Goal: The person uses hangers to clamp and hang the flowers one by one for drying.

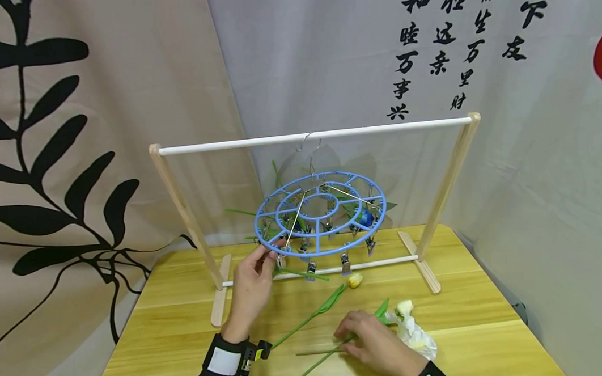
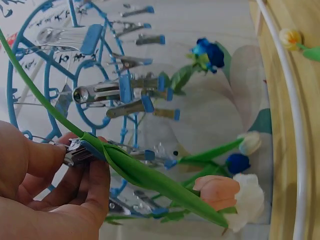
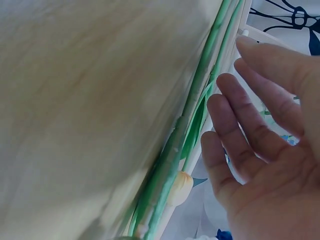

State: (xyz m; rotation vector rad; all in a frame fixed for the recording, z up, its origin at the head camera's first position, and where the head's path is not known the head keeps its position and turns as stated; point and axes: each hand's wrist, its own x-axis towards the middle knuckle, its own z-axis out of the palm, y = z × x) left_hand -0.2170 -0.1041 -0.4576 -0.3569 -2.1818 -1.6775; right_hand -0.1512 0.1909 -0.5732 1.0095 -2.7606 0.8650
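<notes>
A round blue clip hanger hangs by its hook from the white bar. At its left rim, my left hand pinches a metal clip between thumb and fingers. A green flower stem with a long leaf lies at that clip's jaws, a pink tulip head close to the leaf. My right hand is low over the table, beside loose green stems; in the right wrist view its fingers are spread loosely, holding nothing. A white flower lies just beyond that hand.
A yellow tulip lies on the wooden table between the hands. The wooden rack spans the back. Blue flowers and white ones hang from other clips. A printed curtain stands behind.
</notes>
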